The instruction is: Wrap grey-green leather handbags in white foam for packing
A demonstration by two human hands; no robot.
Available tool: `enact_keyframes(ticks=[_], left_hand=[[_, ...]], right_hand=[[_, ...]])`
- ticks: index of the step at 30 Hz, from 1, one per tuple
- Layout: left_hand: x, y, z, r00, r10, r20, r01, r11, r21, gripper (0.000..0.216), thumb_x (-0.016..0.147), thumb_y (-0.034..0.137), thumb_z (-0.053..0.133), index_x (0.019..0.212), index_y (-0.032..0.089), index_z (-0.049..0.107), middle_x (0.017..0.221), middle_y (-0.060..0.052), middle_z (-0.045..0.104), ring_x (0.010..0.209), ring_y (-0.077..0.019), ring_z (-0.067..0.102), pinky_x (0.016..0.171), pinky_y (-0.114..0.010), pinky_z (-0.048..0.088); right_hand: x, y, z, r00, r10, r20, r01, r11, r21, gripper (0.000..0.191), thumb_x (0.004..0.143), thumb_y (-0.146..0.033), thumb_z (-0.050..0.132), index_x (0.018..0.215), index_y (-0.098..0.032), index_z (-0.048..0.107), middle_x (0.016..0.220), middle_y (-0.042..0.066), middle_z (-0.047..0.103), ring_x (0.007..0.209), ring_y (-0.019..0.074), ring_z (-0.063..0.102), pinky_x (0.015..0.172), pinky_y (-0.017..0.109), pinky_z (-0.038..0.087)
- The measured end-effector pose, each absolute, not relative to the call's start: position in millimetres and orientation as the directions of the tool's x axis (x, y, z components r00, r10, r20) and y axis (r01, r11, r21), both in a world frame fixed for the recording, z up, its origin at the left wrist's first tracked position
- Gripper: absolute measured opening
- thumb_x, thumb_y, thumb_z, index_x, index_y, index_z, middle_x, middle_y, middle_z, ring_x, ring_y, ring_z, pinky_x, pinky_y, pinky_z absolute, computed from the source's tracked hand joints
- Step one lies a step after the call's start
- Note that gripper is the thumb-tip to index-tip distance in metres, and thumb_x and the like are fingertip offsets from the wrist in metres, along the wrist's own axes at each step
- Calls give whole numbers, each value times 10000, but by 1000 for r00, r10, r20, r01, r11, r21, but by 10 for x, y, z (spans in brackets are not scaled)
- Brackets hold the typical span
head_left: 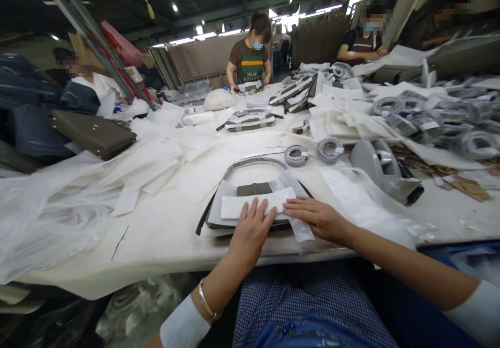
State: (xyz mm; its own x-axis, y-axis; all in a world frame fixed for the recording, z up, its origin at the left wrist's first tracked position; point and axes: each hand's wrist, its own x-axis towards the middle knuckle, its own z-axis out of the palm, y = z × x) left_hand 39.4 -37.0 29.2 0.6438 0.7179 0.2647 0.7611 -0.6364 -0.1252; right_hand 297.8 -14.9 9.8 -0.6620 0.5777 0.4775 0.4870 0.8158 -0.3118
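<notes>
Hands pressed flat on a white paper strip (pixel 255 205) across a grey-green handbag (pixel 253 189) at the worktop's (pixel 164 233) near edge: the left hand (pixel 250 233) and right hand (pixel 318 216) both lie open, fingers spread, gripping nothing. Coiled grey straps (pixel 296 155) sit just beyond the bag's handle, and a tape dispenser (pixel 385 173) stands to the right

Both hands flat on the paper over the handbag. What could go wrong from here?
1. The white paper sheet lies loose on the olive handbag; under the left hand and right hand it might slide or crease.
2. The handbag sits close to the table edge, so a push toward the body might tip it off.
3. The clear plastic strip under the right hand may snag.
</notes>
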Motion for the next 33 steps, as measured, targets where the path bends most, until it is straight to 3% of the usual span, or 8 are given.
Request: enact_keyframes(ticks=[4,9,15,17,21,24,28,33], left_hand=[[529,-313,476,682,703,204,727,-682,-83,746,759,373,798,1383,124,474,1400,-223,534,1364,-348,451,1109,-498,383],[562,-313,283,690,666,285,700,-714,-27,850,852,405,702,1545,286,225,1580,-110,354,1439,-286,354,1154,-559,300],[541,-367,66,653,655,380,706,-708,5,652,942,415,576,1522,300,301,1532,-28,443,1427,-233,379,1200,-544,228],[551,-345,56,648,648,400,709,-706,-6,610,948,421,565,1505,304,345,1521,-26,457,1413,-236,401,1193,-545,249],[567,-312,52,653,644,399,710,-704,-26,636,939,421,577,1512,297,332,1532,-29,437,1414,-245,401,1186,-548,273],[562,-307,37,652,643,401,713,-700,-36,623,936,439,573,1502,297,354,1535,-4,429,1414,-236,401,1192,-539,277],[544,-305,15,662,636,398,710,-702,-59,616,943,443,556,1504,292,352,1543,9,413,1426,-236,382,1195,-545,276],[535,-307,0,661,639,392,706,-707,-37,618,958,428,536,1519,314,303,1558,45,373,1442,-222,351,1202,-555,258]], right_hand=[[2996,-144,34,-667,549,504,479,834,-273,475,964,-131,424,1408,-261,530,1404,52,580,1329,195,511,1142,441,410],[3003,-177,-48,-645,533,548,458,844,-281,506,916,-84,430,1374,-244,572,1365,79,613,1317,214,525,1142,464,405],[3082,-153,372,-624,622,473,358,765,-535,244,949,-310,532,1039,-232,745,1051,54,762,1046,213,700,1046,381,499],[3022,-7,551,-548,709,444,425,693,-582,349,989,-381,461,880,-220,751,892,41,771,890,195,728,919,314,549],[2702,475,636,-562,746,357,615,666,-423,374,1008,-396,417,1069,-191,723,1122,87,738,1078,225,669,966,334,489],[2492,773,496,-688,710,148,681,703,-206,360,997,-336,456,1213,-135,662,1264,150,671,1218,270,591,1079,442,381],[2439,882,363,-678,735,4,735,678,-15,377,1022,-306,388,1194,-129,673,1165,167,712,1145,273,637,1088,501,328],[2446,879,439,-659,752,-11,752,659,16,344,988,-270,446,934,-124,752,979,178,752,1053,296,678,1075,529,324]])
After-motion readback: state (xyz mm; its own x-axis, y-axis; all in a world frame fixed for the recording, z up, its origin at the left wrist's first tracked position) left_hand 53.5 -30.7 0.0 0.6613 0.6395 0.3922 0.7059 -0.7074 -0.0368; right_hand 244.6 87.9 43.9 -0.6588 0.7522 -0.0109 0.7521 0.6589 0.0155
